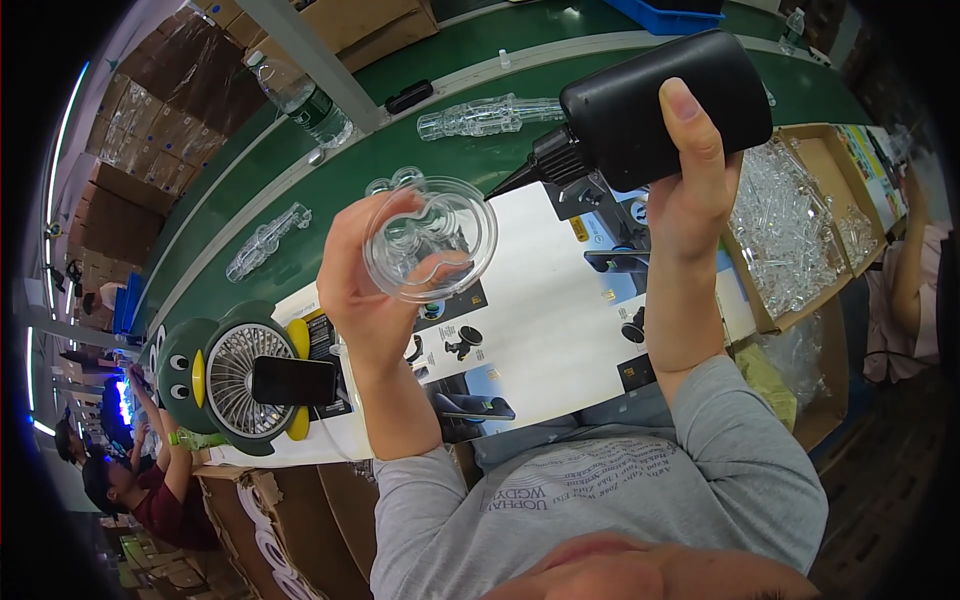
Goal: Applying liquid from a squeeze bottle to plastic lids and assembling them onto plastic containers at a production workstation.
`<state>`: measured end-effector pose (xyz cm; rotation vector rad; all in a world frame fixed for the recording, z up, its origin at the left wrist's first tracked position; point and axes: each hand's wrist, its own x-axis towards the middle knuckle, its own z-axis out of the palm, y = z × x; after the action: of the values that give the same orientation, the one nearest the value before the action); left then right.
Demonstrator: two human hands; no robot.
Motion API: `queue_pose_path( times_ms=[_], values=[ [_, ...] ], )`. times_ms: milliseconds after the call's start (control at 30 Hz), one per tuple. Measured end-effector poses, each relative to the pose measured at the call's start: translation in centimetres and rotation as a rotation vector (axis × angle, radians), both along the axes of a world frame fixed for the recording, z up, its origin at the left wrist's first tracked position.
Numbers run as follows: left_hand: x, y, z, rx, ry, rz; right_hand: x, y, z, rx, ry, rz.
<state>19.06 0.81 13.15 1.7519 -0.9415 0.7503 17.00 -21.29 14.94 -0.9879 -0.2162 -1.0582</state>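
So the work surface is a green conveyor belt (330, 185) with pale rails running along it. Lying on it: a few clear plastic parts (266, 241), another longer one (487, 115), a small black thing (409, 96) by the rail, and a water bottle (305, 100). Nearer me a big white printed sheet (545, 300) covers the bench, with a penguin-shaped desk fan (228, 378) on it.

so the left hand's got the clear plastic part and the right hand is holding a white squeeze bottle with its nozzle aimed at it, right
Not quite: the squeeze bottle is black, not white. The head view shows the right hand gripping it, its nozzle pointing toward the clear plastic part held up in the left hand, as you said.
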Motion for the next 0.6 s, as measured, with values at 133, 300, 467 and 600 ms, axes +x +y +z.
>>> queue_pose_path(
  times_ms=[133,300,467,600],
  values=[
    [0.4,-0.4,-0.4,-0.200,0.078,-0.146,0.0,0.0,0.1,-0.022,-0.006,-0.019],
    [0.7,0.2,-0.5,-0.150,0.080,-0.177,0.0,-0.1,0.0,-0.010,-0.013,0.017],
    [0.6,0.3,-0.2,-0.169,0.203,-0.218,0.1,-0.2,0.2,-0.033,-0.015,-0.006],
    [1.0,0.7,-0.4,-0.116,0.152,-0.211,0.1,-0.2,0.1,-0.015,-0.003,-0.009]
  ],
)
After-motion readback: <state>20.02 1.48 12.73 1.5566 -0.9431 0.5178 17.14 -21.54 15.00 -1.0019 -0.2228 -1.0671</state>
